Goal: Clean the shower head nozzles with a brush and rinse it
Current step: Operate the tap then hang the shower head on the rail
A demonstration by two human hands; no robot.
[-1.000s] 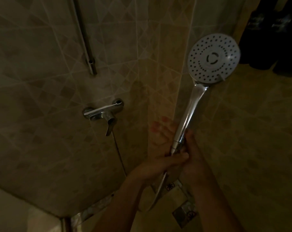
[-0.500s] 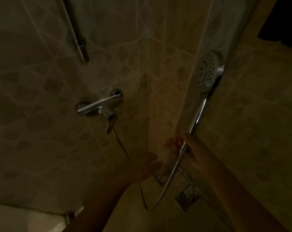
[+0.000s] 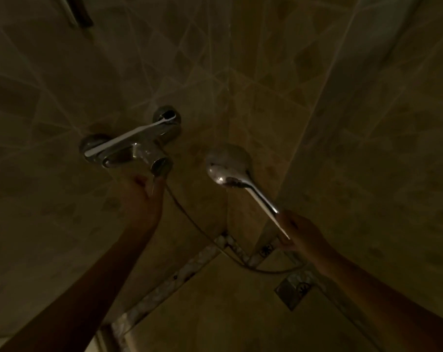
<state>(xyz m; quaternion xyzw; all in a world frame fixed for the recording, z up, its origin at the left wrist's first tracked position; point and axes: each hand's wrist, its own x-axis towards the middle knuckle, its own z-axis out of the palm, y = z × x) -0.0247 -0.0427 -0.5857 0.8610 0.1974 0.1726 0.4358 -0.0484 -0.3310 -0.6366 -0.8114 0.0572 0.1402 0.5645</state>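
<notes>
The chrome shower head points away from me, so I see its shiny back and its nozzles are hidden. My right hand grips the lower end of its handle. My left hand reaches up to the wall mixer tap, fingers closed around the lever that hangs below the tap body. A metal hose runs from under the tap down in a loop to the handle. No brush is in view. The scene is very dim.
Tiled walls meet in a corner behind the shower head. A square floor drain lies below my right forearm. The lower end of a wall rail shows at the top left. A patterned tile strip lines the wall base.
The shower head has swung down and turned from facing me to facing away. My left hand let go of the handle and rose to the tap lever. The view tilted downward.
</notes>
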